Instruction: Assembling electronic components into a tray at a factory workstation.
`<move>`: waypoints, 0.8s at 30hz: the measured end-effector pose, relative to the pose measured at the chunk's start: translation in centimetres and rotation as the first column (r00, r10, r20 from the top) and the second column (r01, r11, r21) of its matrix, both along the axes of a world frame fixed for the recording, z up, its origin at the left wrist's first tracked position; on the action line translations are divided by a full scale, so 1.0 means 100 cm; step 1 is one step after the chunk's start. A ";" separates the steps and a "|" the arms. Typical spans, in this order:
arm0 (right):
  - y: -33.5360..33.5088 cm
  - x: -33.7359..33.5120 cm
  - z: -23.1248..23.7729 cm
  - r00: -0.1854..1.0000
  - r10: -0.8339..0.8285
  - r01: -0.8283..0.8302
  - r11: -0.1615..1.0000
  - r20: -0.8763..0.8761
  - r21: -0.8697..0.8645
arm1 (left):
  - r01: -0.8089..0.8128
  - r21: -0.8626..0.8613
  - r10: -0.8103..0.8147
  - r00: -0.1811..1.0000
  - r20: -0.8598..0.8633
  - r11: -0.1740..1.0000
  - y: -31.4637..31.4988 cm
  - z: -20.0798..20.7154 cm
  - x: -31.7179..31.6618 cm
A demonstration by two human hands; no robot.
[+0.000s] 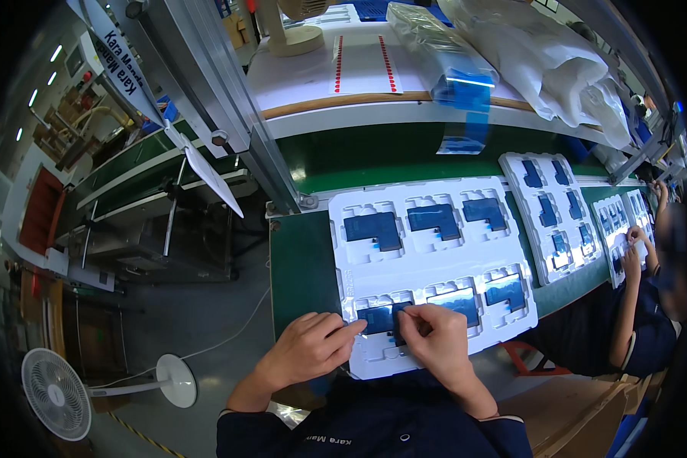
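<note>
A white moulded plastic tray (427, 267) lies in front of me, with flat dark blue L-shaped pieces in its pockets along the far and near rows. Both hands are at the near-left pocket, on one dark blue L-shaped piece (375, 319). My left hand (313, 347) has its fingers curled together, their tips at the piece's left end. At the other end, my right hand (441, 336) is closed in a pinch, thumb and forefinger on the piece's upper right part. Those fingers hide what exactly lies between them.
The green bench (301, 267) carries a second tray (538, 252) of similar pieces on the right; a co-worker's hands (632, 248) work at trays beyond it. Above is a shelf (305, 122) with plastic-wrapped items. A metal post (237, 107) and a white fan (57, 393) stand left.
</note>
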State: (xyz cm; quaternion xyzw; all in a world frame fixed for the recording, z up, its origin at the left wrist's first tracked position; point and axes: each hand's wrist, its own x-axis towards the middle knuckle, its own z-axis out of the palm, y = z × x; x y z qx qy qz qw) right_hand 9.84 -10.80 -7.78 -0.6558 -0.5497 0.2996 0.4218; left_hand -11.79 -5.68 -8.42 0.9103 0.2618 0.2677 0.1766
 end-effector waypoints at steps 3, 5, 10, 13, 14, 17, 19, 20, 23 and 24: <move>-0.003 -0.002 0.000 0.953 0.021 -0.063 0.990 0.303 0.129 | 0.000 -0.005 0.000 1.000 0.003 1.000 0.000 0.000 0.001; -0.005 -0.002 0.015 0.841 -0.149 0.058 0.981 0.520 0.187 | -0.009 0.009 0.009 1.000 -0.015 1.000 0.001 0.001 0.002; -0.005 0.075 0.014 0.741 -0.406 0.286 0.912 0.535 0.295 | -0.049 -0.026 0.049 0.999 -0.007 0.998 -0.005 -0.001 0.000; -0.008 0.135 0.011 0.543 -0.546 0.431 0.833 0.638 0.346 | -0.058 -0.033 0.059 0.997 0.046 0.998 -0.006 -0.004 0.006; -0.011 0.155 0.003 0.656 -0.452 0.409 0.886 0.604 0.219 | -0.078 -0.052 0.081 0.995 0.059 0.996 -0.006 -0.007 0.007; -0.014 0.174 -0.005 0.807 -0.342 0.334 0.937 0.481 0.105 | -0.130 -0.071 0.136 0.987 0.083 0.989 -0.013 -0.010 0.008; -0.012 0.172 -0.001 0.768 -0.288 0.275 0.955 0.571 0.112 | -0.142 -0.074 0.148 0.984 0.099 0.987 -0.020 -0.012 0.007; -0.010 0.174 0.001 0.746 -0.259 0.238 0.964 0.613 0.117 | -0.171 -0.059 0.177 0.977 0.114 0.983 -0.022 -0.014 0.006; -0.012 0.192 0.007 0.802 -0.218 0.260 0.966 0.555 0.004 | -0.164 -0.054 0.169 0.978 0.124 0.985 -0.019 -0.012 0.013; -0.011 0.198 0.009 0.797 -0.230 0.265 0.964 0.559 0.019 | -0.180 -0.066 0.187 0.975 0.119 0.981 -0.021 -0.011 0.013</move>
